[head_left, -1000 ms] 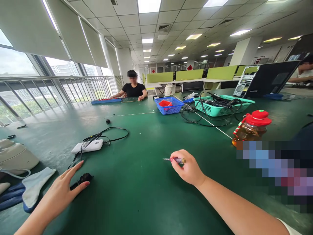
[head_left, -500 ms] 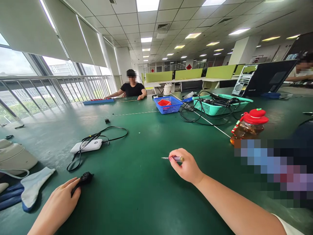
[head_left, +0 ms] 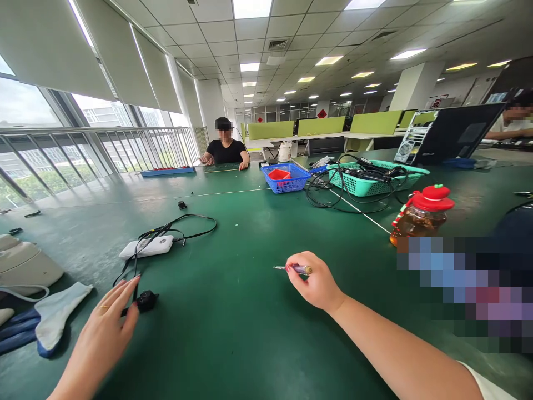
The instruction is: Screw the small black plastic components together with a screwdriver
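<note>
My right hand [head_left: 314,280] is closed around a small screwdriver [head_left: 300,269] with a clear purplish handle, its thin metal tip pointing left over the green table [head_left: 233,344]. At the lower left, my left hand [head_left: 104,325] lies with its fingers stretched out and apart. Just beside its thumb is a small black object [head_left: 146,300], partly hidden by the hand; I cannot make out its kind. Beyond that hand, a thin black cable [head_left: 194,236] loops over a white power bank-like device [head_left: 154,246].
A blue-and-white glove [head_left: 60,316] lies at far left. A blue basket [head_left: 287,183] and a green basket [head_left: 366,186] of cables stand toward the back. A red-lidded jar [head_left: 422,216] is at right. A person [head_left: 227,150] sits across the table.
My left hand has lifted off the black object, with its fingers now spread forward toward the cable. The right hand keeps the screwdriver in nearly the same place. The person opposite has raised a hand.
</note>
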Demonstrator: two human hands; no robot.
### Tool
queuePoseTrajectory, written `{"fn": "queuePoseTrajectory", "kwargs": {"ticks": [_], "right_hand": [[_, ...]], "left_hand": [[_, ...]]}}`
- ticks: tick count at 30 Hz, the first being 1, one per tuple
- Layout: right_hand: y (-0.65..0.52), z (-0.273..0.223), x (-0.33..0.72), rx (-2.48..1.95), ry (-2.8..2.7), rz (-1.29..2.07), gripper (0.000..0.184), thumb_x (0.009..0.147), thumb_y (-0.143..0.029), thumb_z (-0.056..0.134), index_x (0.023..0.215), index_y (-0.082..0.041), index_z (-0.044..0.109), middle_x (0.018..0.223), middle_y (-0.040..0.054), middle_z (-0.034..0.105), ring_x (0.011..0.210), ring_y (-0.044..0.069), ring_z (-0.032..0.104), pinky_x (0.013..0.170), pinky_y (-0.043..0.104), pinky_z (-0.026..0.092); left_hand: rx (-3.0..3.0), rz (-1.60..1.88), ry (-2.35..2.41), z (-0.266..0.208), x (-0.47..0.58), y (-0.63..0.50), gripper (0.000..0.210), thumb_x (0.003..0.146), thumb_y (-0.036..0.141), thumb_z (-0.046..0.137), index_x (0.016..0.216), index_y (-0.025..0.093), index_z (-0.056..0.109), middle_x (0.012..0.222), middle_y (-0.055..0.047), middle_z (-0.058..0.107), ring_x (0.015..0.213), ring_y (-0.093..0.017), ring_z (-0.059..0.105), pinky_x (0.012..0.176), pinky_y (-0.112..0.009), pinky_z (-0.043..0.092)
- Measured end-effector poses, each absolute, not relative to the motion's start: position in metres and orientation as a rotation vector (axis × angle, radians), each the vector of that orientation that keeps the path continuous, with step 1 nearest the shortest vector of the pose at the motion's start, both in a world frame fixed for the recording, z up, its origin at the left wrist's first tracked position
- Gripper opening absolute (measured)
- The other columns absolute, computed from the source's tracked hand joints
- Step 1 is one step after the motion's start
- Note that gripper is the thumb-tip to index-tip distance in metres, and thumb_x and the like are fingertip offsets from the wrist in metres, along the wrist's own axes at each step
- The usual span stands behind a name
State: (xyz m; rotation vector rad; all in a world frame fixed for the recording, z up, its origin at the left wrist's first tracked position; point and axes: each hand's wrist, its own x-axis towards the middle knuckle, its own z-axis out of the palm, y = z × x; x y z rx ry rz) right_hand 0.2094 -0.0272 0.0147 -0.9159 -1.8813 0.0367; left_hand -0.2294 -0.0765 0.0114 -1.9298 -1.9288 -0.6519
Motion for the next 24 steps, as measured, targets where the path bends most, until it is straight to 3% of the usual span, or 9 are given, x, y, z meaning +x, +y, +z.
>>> {"fn": "queuePoseTrajectory", "kwargs": {"ticks": [3, 6, 11, 16, 24], "right_hand": [[-0.027, 0.015, 0.209, -0.914, -1.887, 0.043, 0.014, 0.089, -0.018, 0.050, 0.078, -0.023, 0.057, 0.071, -0.0012, 0.066, 0.066, 0.015, 0.059, 0.064, 0.028, 0.048], [-0.027, 0.015, 0.209, -0.907, -1.883, 0.045, 0.014, 0.089, -0.018, 0.049, 0.078, -0.023, 0.056, 0.071, -0.0013, 0.066, 0.066, 0.016, 0.059, 0.064, 0.028, 0.048], [-0.027, 0.014, 0.209, -0.921, -1.881, 0.053, 0.014, 0.089, -0.018, 0.050, 0.078, -0.024, 0.056, 0.071, -0.0016, 0.066, 0.066, 0.016, 0.059, 0.065, 0.028, 0.048], [-0.027, 0.014, 0.209, -0.938, -1.873, 0.046, 0.014, 0.089, -0.019, 0.050, 0.077, -0.023, 0.056, 0.071, -0.0008, 0.066, 0.065, 0.015, 0.059, 0.064, 0.028, 0.048], [-0.028, 0.016, 0.210, -0.937, -1.888, 0.051, 0.015, 0.089, -0.019, 0.049, 0.077, -0.023, 0.057, 0.070, -0.0008, 0.066, 0.066, 0.016, 0.059, 0.065, 0.028, 0.048]], "left_hand": [[-2.117, -0.609, -1.706, 0.003, -0.224, -0.069, 0.054, 0.091, 0.038, 0.036, 0.139, 0.017, 0.050, 0.130, -0.010, 0.064, 0.132, -0.031, 0.049, 0.108, -0.046, 0.045], [-2.207, -0.470, -1.674, -0.006, -0.224, -0.063, 0.054, 0.092, 0.036, 0.034, 0.140, 0.015, 0.050, 0.132, -0.010, 0.063, 0.135, -0.030, 0.046, 0.104, -0.044, 0.048], [-2.225, -0.400, -1.725, -0.013, -0.232, -0.061, 0.055, 0.093, 0.035, 0.032, 0.138, 0.012, 0.052, 0.120, -0.011, 0.070, 0.134, -0.031, 0.047, 0.099, -0.045, 0.052], [-2.210, -0.442, -1.705, -0.014, -0.235, -0.060, 0.054, 0.092, 0.033, 0.032, 0.137, 0.013, 0.053, 0.131, -0.011, 0.064, 0.132, -0.030, 0.050, 0.103, -0.043, 0.049], [-2.168, -0.495, -1.812, -0.012, -0.234, -0.063, 0.055, 0.089, 0.031, 0.034, 0.137, 0.014, 0.053, 0.131, -0.011, 0.063, 0.129, -0.030, 0.052, 0.105, -0.043, 0.047]]}}
